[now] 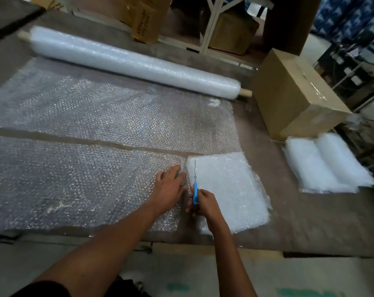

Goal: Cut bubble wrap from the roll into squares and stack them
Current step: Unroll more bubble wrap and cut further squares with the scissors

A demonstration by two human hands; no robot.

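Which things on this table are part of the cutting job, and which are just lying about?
In the job: bubble wrap roll, near strip pressed flat by the left hand, blue scissors in the right hand, cut squares, finished stack.

Lying about: closed cardboard box, printed carton behind the table.
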